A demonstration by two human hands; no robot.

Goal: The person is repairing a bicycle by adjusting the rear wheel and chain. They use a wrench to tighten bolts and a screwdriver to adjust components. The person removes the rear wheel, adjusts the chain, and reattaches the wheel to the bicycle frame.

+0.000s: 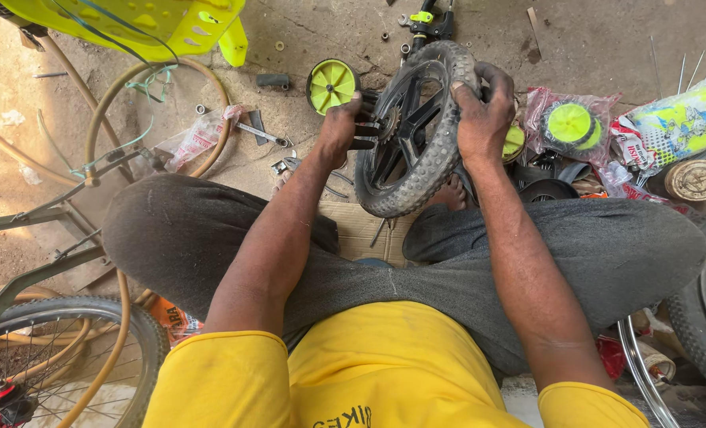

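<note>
A small black bicycle wheel (416,150) with a knobby grey tyre stands upright on the ground in front of my crossed legs. My right hand (484,111) grips the tyre at its upper right. My left hand (341,127) is closed on a dark tool or axle part (369,131) at the wheel's hub, from the left side. Just behind my left hand lies a yellow-green training wheel (331,85).
A bicycle frame and spoked wheel (59,349) stand at the left, a tan hose (115,95) loops on the floor. Bagged yellow-green wheels (571,123) and packets lie at the right beside another tyre (705,309). A yellow-green plastic seat (154,24) sits at the top.
</note>
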